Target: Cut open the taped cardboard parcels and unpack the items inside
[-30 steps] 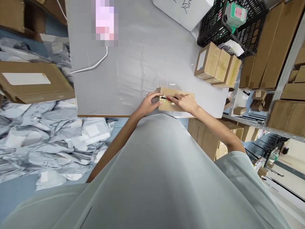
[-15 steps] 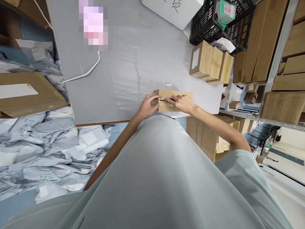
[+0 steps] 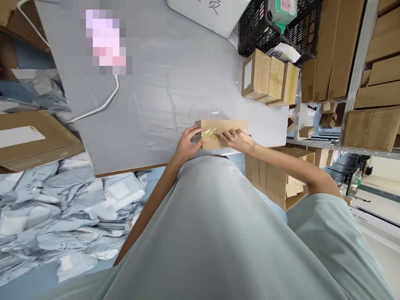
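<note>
A small flat cardboard box [image 3: 223, 125] lies on the grey table [image 3: 175, 75] near its front edge, with a strip of shiny clear tape [image 3: 212, 134] across its near side. My left hand [image 3: 186, 143] grips the box's left end, thumb on the tape. My right hand [image 3: 238, 139] lies on the box's right part with its fingers pressed flat on the tape. No tool shows in either hand now.
Three taped cardboard boxes [image 3: 269, 77] stand at the table's right. Behind them are a black plastic crate [image 3: 275, 29] and a white foam box [image 3: 209, 14]. A white cable [image 3: 100, 106] runs across the table's left. Grey mailer bags [image 3: 62, 208] pile on the floor; shelves of cartons [image 3: 371, 125] stand right.
A red and black tool seen under my right fingers a second ago is out of sight. Both hands now press the tape down. The view has shifted left.
</note>
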### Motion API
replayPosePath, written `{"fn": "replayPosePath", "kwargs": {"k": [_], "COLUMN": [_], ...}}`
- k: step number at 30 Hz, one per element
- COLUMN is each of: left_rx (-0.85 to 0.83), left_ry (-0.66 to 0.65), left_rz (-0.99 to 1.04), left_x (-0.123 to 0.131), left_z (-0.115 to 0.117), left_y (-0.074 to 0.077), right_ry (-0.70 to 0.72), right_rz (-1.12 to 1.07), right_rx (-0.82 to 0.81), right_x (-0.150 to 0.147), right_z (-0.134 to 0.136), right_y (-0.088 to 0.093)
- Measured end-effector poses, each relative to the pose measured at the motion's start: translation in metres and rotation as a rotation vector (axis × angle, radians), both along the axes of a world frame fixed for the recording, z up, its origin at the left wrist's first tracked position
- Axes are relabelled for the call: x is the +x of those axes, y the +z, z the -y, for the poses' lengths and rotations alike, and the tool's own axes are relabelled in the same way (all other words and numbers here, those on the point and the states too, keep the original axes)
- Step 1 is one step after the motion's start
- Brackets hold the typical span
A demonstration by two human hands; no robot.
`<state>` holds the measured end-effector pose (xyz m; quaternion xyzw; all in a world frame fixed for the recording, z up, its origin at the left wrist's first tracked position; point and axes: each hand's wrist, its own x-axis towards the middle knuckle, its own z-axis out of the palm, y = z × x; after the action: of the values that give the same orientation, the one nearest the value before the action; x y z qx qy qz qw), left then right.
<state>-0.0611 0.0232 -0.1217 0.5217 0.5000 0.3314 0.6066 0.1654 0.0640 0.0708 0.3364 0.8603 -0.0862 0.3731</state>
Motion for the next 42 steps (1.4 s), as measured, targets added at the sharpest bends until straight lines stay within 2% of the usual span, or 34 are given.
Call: {"fn": "replayPosePath", "kwargs": {"k": [9, 18, 21, 24, 27, 30, 33, 36, 39, 42], "left_rx": [0.043, 0.039, 0.032, 0.007, 0.027, 0.123, 0.208, 0.289, 0.351, 0.375], "left_ry": [0.026, 0.035, 0.052, 0.071, 0.078, 0.049, -0.015, -0.133, -0.308, -0.46], "left_rz": [-0.089, -0.158, -0.2, -0.26, -0.365, -0.556, -0.709, -0.745, -0.755, -0.8], "left_x": [0.002, 0.012, 0.017, 0.02, 0.022, 0.028, 0.05, 0.095, 0.148, 0.183], "left_z": [-0.001, -0.001, 0.001, 0.004, 0.006, 0.004, -0.009, -0.03, -0.053, -0.07], "left_y": [0.006, 0.015, 0.017, 0.022, 0.032, 0.049, 0.07, 0.086, 0.09, 0.089], "right_ry": [-0.186, -0.162, -0.168, -0.201, -0.254, -0.346, -0.446, -0.535, -0.676, -0.944], "right_rz": [0.082, 0.021, -0.079, -0.206, -0.314, -0.438, -0.524, -0.568, -0.662, -0.797], "right_rx": [0.025, 0.076, 0.079, 0.087, 0.118, 0.136, 0.111, 0.054, 0.073, 0.167], "right_x": [0.105, 0.194, 0.216, 0.234, 0.248, 0.255, 0.254, 0.247, 0.243, 0.24], "right_z": [0.011, 0.011, 0.009, 0.01, 0.015, 0.021, 0.024, 0.027, 0.038, 0.06], "right_y": [0.015, 0.001, -0.013, -0.034, -0.064, -0.1, -0.13, -0.148, -0.156, -0.163]}}
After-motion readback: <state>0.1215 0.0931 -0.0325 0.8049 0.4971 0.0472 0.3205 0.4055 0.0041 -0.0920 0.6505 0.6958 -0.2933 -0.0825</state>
